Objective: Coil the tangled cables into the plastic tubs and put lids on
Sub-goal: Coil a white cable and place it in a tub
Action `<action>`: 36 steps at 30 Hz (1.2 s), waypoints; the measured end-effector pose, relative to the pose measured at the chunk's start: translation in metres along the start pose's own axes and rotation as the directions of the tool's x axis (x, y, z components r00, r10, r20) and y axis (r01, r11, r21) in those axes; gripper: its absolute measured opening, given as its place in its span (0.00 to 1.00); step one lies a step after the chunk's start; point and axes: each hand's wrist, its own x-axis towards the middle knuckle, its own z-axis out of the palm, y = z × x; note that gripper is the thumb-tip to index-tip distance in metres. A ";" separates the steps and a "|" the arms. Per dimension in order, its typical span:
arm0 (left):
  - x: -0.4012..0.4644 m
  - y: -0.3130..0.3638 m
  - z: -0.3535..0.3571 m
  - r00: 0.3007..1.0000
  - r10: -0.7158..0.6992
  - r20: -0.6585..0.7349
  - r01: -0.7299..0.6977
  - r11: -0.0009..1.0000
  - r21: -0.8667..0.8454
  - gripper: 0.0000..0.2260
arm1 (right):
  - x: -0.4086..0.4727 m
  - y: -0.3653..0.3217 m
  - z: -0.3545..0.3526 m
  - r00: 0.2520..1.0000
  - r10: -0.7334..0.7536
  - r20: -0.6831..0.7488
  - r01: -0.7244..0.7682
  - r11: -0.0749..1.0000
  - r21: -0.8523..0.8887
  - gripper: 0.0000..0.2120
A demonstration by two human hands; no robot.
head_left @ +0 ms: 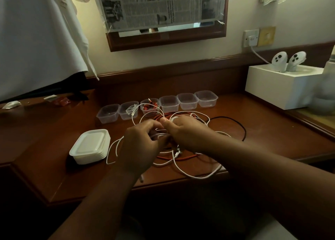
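A tangle of white cables (192, 174), an orange cable (181, 157) and a black cable (233, 121) lies on the wooden desk (262, 131). My left hand (140, 145) and my right hand (188, 132) meet over the tangle, both with fingers curled round white cable strands. Behind them stands a row of several clear plastic tubs (187, 101). The second tub from the left (129, 111) holds a white cable, with a strand trailing out to the tangle. The third tub (150, 107) holds an orange cable. A stack of white lids (90, 146) sits at the left.
A white box (282, 87) with two white controllers (288, 61) stands at the back right, a cable running from it to a wall socket (251, 38). White cloth (41, 40) hangs at the left. Small wrappers (58, 100) lie at the back left. The desk's front edge is close below the tangle.
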 end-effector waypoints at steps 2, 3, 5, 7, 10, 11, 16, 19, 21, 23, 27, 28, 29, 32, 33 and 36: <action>0.002 -0.004 -0.003 0.998 -0.041 0.057 0.042 0.999 -0.015 0.23 | -0.002 0.003 -0.003 0.988 0.031 0.150 -0.061 0.978 0.200 0.32; 0.004 -0.007 -0.004 0.991 -0.060 0.122 0.064 0.998 -0.029 0.25 | -0.002 0.005 -0.005 0.973 0.029 0.228 -0.100 0.947 0.306 0.35; 0.006 -0.008 -0.005 0.966 -0.064 0.252 0.095 0.989 -0.114 0.17 | -0.002 0.009 -0.010 0.926 -0.002 0.378 -0.197 0.851 0.487 0.38; 0.007 -0.006 -0.006 0.954 -0.026 0.300 0.090 0.975 -0.202 0.08 | -0.002 0.011 -0.011 0.885 -0.033 0.465 -0.263 0.788 0.557 0.38; 0.009 -0.008 -0.005 0.962 0.063 0.266 -0.018 0.986 -0.168 0.09 | 0.000 0.013 -0.009 0.881 -0.008 0.473 -0.295 0.773 0.562 0.38; 0.009 -0.009 -0.003 0.964 0.074 0.257 -0.036 0.988 -0.149 0.10 | 0.000 0.013 -0.007 0.893 0.007 0.450 -0.291 0.772 0.565 0.38; 0.014 -0.018 0.006 0.974 0.092 0.206 -0.089 0.996 -0.023 0.14 | 0.005 0.012 0.001 0.960 0.090 0.265 -0.220 0.827 0.518 0.33; 0.018 -0.026 0.010 0.979 0.090 0.182 -0.088 0.996 -0.021 0.13 | 0.013 0.016 0.006 0.973 0.129 0.190 -0.209 0.841 0.499 0.32; 0.020 -0.030 0.014 0.982 0.103 0.156 -0.103 0.995 -0.008 0.13 | 0.022 0.022 0.007 0.984 0.150 0.099 -0.179 0.844 0.505 0.31; 0.023 -0.036 0.020 0.988 0.090 0.122 -0.091 0.996 0.006 0.14 | 0.033 0.030 0.005 0.985 0.172 -0.003 -0.143 0.827 0.544 0.28; 0.031 -0.052 0.030 0.994 -0.056 0.090 0.062 0.996 -0.071 0.19 | 0.057 0.050 -0.003 0.976 0.206 0.076 -0.198 0.678 0.708 0.19; 0.035 -0.056 0.033 0.990 -0.114 0.084 0.122 0.988 -0.096 0.20 | 0.064 0.055 -0.004 0.971 0.194 0.136 -0.230 0.638 0.734 0.15; 0.041 -0.061 0.036 0.981 -0.178 0.078 0.186 0.976 -0.115 0.22 | 0.069 0.059 -0.004 0.968 0.171 0.184 -0.251 0.603 0.757 0.13; 0.062 -0.078 0.049 0.940 -0.339 0.048 0.342 0.927 -0.156 0.25 | 0.089 0.072 -0.004 0.973 0.078 0.215 -0.224 0.514 0.828 0.11; 0.069 -0.085 0.054 0.927 -0.372 0.046 0.374 0.910 -0.181 0.24 | 0.096 0.075 -0.004 0.979 0.070 0.193 -0.202 0.502 0.841 0.12; 0.092 -0.106 0.074 0.906 -0.423 0.032 0.419 0.882 -0.216 0.23 | 0.124 0.082 -0.004 0.990 0.119 0.081 -0.134 0.543 0.829 0.10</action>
